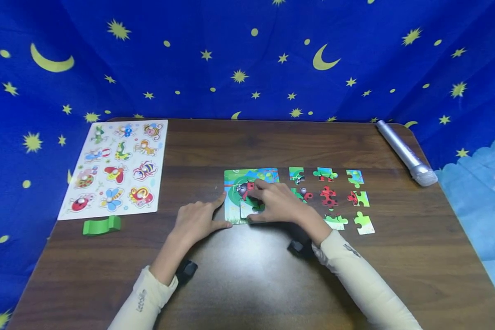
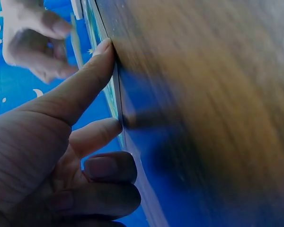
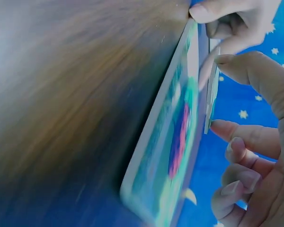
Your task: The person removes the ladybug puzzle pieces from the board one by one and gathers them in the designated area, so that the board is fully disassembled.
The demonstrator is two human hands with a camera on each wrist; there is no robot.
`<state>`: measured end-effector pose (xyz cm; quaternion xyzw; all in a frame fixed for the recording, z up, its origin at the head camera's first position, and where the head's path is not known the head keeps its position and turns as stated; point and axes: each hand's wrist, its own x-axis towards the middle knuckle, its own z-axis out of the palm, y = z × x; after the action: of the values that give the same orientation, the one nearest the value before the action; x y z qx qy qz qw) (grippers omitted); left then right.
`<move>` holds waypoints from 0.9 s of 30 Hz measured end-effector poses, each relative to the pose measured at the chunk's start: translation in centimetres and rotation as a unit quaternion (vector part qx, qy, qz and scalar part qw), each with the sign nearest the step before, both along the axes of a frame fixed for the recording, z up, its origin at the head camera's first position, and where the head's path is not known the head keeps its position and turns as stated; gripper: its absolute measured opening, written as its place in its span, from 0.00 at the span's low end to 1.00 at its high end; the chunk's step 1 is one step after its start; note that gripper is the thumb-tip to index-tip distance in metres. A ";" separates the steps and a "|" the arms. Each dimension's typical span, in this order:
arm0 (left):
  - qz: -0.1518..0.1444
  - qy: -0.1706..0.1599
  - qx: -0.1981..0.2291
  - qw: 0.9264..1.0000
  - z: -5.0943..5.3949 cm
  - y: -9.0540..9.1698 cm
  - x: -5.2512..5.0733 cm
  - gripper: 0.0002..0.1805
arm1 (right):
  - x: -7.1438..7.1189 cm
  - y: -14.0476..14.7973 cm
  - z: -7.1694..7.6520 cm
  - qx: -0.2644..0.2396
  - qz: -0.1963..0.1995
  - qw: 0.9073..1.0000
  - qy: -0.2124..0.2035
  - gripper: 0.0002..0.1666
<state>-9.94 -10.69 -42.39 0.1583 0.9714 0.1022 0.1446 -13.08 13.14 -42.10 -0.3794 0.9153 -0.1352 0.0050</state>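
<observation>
A small puzzle board [image 1: 231, 204] printed with a ladybug on green and blue lies mid-table. My right hand [image 1: 279, 201] is over it, pinching a pale green-and-white jigsaw piece [image 1: 245, 210] by its edges between thumb and fingers. In the right wrist view this piece [image 3: 211, 97] is raised off the board's face. My left hand [image 1: 193, 222] touches the board's lower left corner, thumb at the near edge and index finger at the left edge; the left wrist view shows its other fingers curled. Right of the board, several loose jigsaw pieces [image 1: 329, 196] lie in rows, partly hidden by my right arm.
A white insect peg board [image 1: 162, 174] lies at the left, with a green wooden block [image 1: 101, 225] just below it. Toward the back right corner is a silver microphone [image 1: 403, 151]. A blue star-and-moon cloth [image 1: 214, 50] hangs behind the brown table [image 1: 239, 284].
</observation>
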 end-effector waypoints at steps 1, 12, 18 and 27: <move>0.001 0.002 -0.001 1.000 0.0 0.0 0.0 0.49 | 0.2 0.6 0.1 -0.005 -0.002 1.000 -0.003 0.33; 0.000 0.008 -0.001 1.000 0.3 -0.2 -0.2 0.48 | 3.5 8.0 0.9 -0.002 -0.059 0.998 -0.010 0.34; 0.002 0.004 -0.004 1.000 0.3 -0.1 -0.2 0.49 | 4.5 10.2 0.2 0.007 -0.074 0.997 -0.015 0.35; 0.000 -0.003 0.002 1.000 0.2 0.1 -0.1 0.48 | 4.4 11.4 -0.8 0.030 -0.094 0.994 -0.039 0.36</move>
<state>-10.05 -10.61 -42.22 0.1581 0.9709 0.1044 0.1467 -8.67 24.54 -42.89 -0.2857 0.9497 -0.1218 0.0395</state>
